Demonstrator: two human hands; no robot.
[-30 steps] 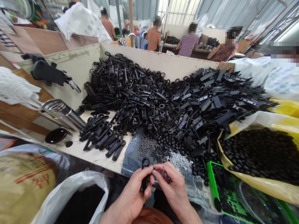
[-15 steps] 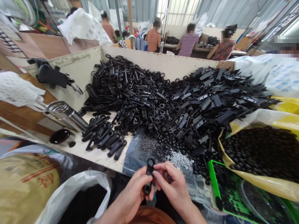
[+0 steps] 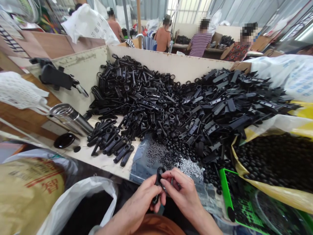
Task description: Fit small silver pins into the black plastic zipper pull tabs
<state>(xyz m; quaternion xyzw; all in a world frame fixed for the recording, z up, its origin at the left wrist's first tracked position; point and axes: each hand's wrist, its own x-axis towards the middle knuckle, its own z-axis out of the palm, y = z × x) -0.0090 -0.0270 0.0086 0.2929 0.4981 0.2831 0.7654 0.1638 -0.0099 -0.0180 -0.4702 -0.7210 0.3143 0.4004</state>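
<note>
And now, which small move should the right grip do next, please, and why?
Probably the right grip should press gently at the black part while the left grip steadies it: the left holds the part, and the right's fingers meet its side. Whether they pinch a small piece, I cannot tell.

Tan sack (image 3: 26, 199), lower left: large red 智 (image 3: 50, 186) readable; red print (image 3: 50, 164) above it blurred, red line (image 3: 37, 181) between; small dark print (image 3: 18, 174) left of that, unreadable.
White sack (image 3: 78, 24), upper left: row of dark characters (image 3: 97, 26) on a slant, too small to read surely.
White bag (image 3: 274, 63), right edge: pale blue print (image 3: 297, 78), blurred, unreadable.
</note>
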